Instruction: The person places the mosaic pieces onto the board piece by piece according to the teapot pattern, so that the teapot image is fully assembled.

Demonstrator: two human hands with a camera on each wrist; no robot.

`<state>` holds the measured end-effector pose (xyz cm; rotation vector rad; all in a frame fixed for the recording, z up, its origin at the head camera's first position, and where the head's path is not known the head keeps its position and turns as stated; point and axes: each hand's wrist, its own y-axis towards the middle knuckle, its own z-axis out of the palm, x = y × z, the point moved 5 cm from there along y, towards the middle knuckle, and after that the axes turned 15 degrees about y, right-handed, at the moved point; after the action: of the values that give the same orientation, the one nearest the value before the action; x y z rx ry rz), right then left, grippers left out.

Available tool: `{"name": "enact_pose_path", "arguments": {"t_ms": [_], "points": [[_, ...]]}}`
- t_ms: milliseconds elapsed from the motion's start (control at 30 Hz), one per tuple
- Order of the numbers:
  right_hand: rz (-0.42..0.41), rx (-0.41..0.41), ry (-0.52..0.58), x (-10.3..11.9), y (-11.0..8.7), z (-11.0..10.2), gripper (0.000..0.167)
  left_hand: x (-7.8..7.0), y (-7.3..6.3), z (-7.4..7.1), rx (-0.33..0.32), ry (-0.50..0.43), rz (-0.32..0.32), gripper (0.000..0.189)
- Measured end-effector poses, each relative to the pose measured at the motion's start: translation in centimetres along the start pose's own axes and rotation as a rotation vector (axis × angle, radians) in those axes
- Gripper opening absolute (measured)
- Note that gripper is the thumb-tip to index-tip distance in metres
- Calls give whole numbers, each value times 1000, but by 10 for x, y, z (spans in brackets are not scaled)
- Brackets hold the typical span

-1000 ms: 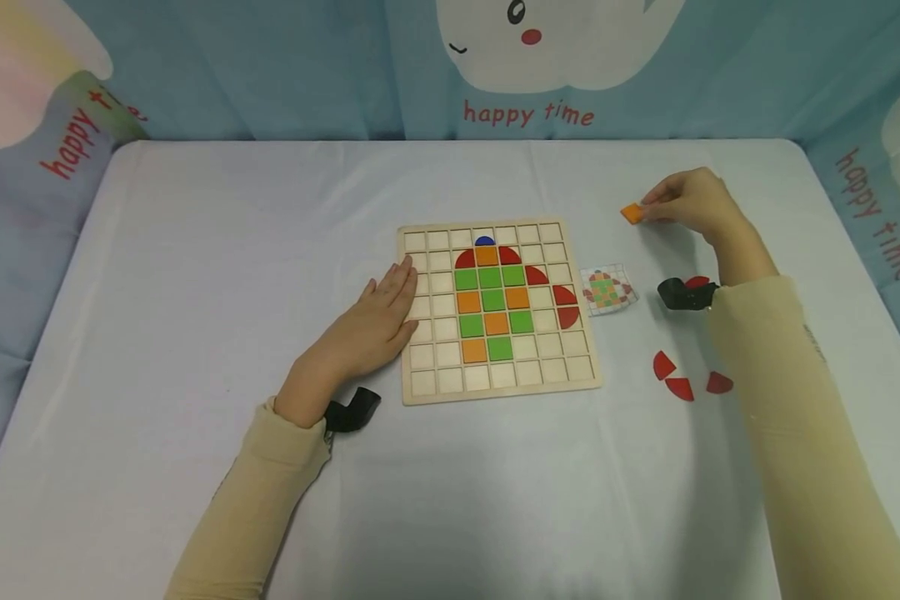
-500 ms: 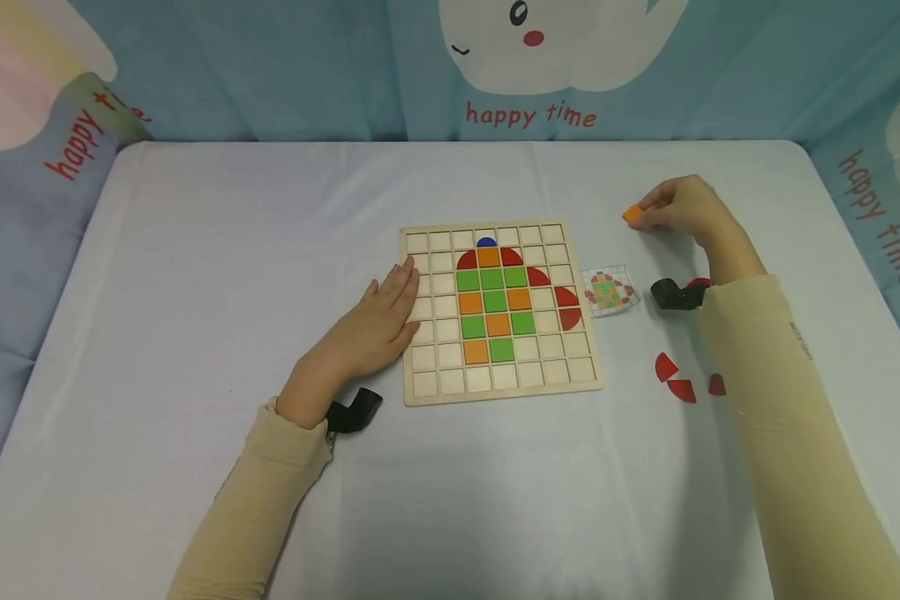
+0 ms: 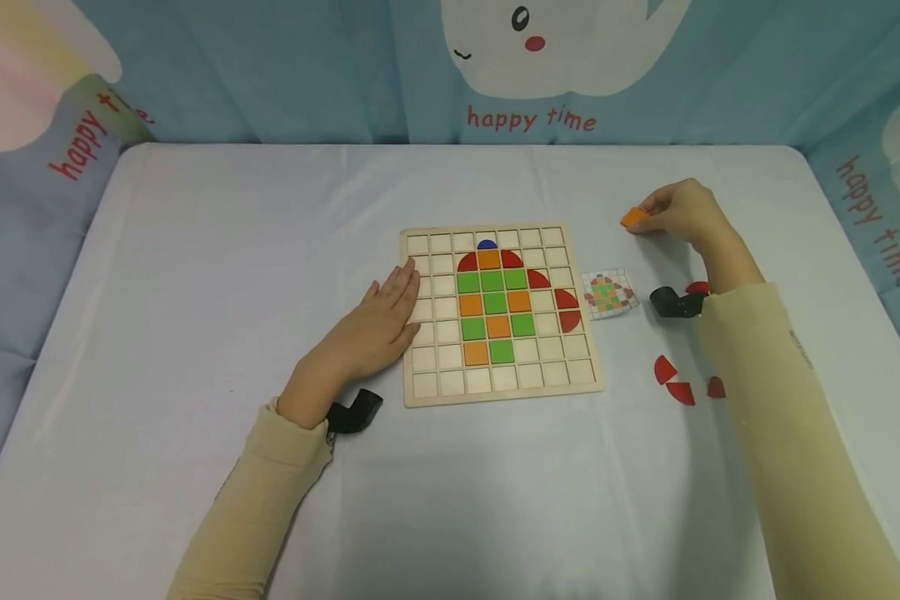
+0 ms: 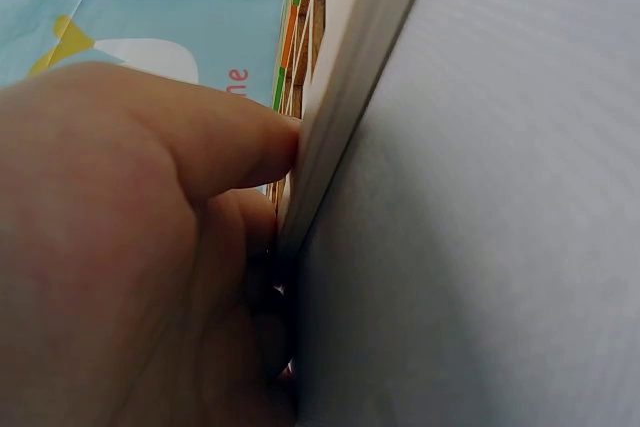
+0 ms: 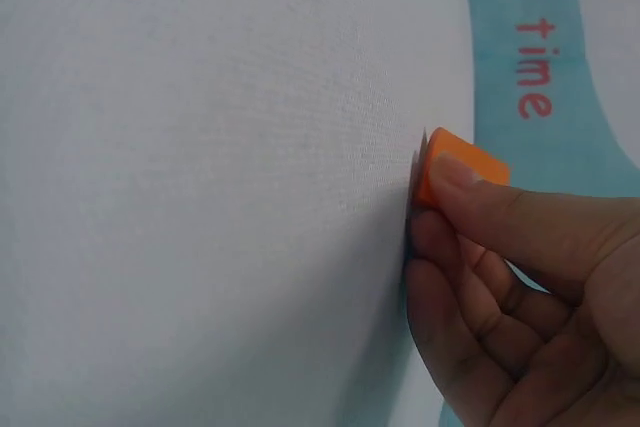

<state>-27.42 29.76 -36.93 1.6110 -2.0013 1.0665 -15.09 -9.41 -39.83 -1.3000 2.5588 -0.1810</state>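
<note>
A wooden grid board (image 3: 502,398) lies mid-table, with green, orange, red and blue pieces set in several of its cells. My left hand (image 3: 367,329) lies flat along the board's left side, fingers straight; in the left wrist view its thumb touches the board's edge (image 4: 345,97). Off to the upper right, my right hand (image 3: 686,212) pinches an orange square tile (image 5: 470,159) between thumb and fingers, just at the table surface. Between the board and that hand lies a small pattern card (image 3: 609,293) with a coloured grid printed on it.
Loose red quarter-circle pieces (image 3: 681,393) lie right of the board, one partly under the right sleeve (image 3: 787,400). Another red piece (image 3: 697,287) shows behind the black wrist camera (image 3: 675,302). A blue printed curtain (image 3: 307,75) stands behind the white table.
My right hand has shifted slightly left and toward me, still pinching the orange tile, which now looks more tilted. The left hand and the board stay in place.
</note>
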Motion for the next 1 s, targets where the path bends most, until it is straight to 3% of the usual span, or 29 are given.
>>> {"name": "enact_pose_path", "arguments": {"t_ms": [467,733,1000], "points": [[-29,-43,65,1,-8,-2,40,-1,-1,-2,-8,-11,-2,64],[-50,-63,142,15,-26,2,41,0,-1,0,-10,-1,-8,63],[-116,-61,115,30,-50,10,35,1,0,1,0,1,-10,64]]}}
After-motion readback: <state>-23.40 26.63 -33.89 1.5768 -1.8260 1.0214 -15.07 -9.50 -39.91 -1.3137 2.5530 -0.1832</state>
